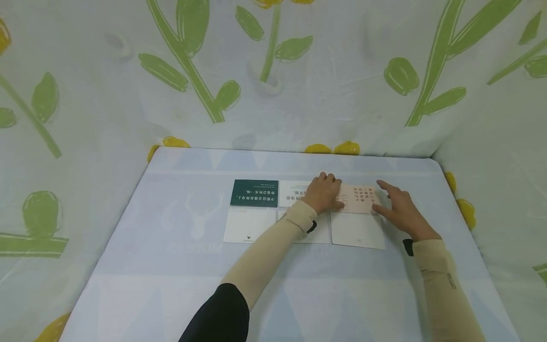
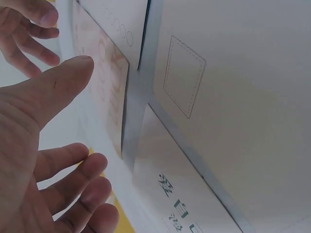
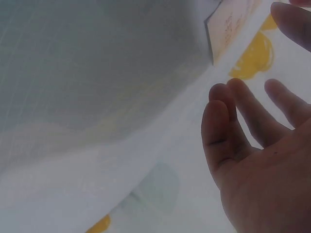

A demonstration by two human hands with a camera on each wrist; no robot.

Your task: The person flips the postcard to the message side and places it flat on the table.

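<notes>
Pink card (image 1: 358, 198) right of frame centre, flat on the bench (image 1: 141, 285), long axis left to right | left hand (image 1: 323, 194) over its left end, seemingly nearer, fingers loosely apart, touch I cannot tell | right hand (image 1: 401, 209) by its right end, wide, holding nothing

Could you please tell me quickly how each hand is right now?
Left hand: open, holding nothing, by the pink card.
Right hand: open, holding nothing, by the same card.
</notes>
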